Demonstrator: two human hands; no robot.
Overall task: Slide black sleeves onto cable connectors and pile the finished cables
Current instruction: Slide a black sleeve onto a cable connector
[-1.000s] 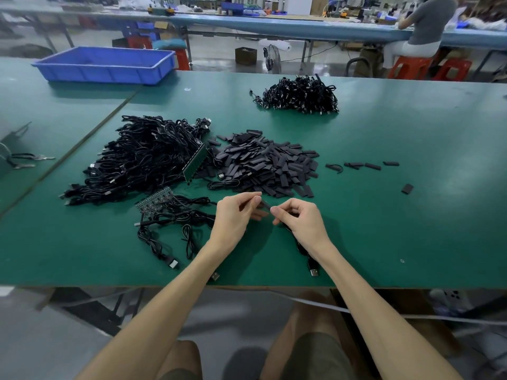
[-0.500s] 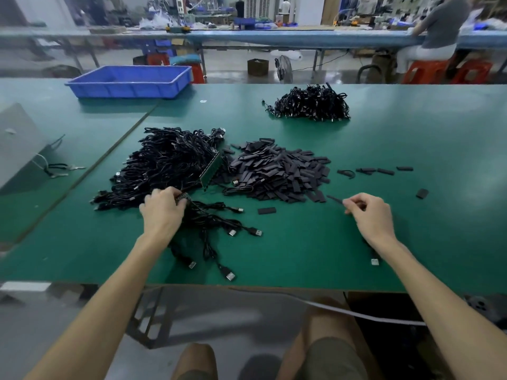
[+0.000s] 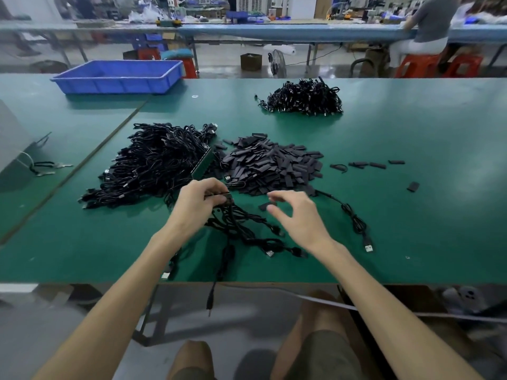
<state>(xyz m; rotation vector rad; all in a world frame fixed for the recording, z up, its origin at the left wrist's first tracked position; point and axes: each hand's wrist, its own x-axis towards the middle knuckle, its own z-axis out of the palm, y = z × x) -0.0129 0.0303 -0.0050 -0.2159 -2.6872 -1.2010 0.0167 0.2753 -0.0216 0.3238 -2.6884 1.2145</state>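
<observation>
My left hand (image 3: 199, 202) grips the connector end of a bunch of black cables (image 3: 247, 231) that trails toward the table's front edge. My right hand (image 3: 297, 213) hovers with its fingers spread and holds nothing, just above a single black sleeve (image 3: 265, 206) lying on the mat. A heap of black sleeves (image 3: 274, 165) lies beyond both hands. A large tangle of black cables (image 3: 153, 163) sits to the left of it. A smaller pile of cables (image 3: 304, 98) lies farther back. One loose cable (image 3: 354, 223) lies to the right of my right hand.
The green table (image 3: 411, 215) ends close to my knees. A blue tray (image 3: 120, 76) stands at the back left. Several stray sleeves (image 3: 367, 165) lie to the right. A green circuit board (image 3: 203, 163) leans against the cable tangle. A person sits at the far right bench.
My right hand let go of the cable at the right and came back toward the middle. My left hand took up a bunch of cables and lifted its connector end.
</observation>
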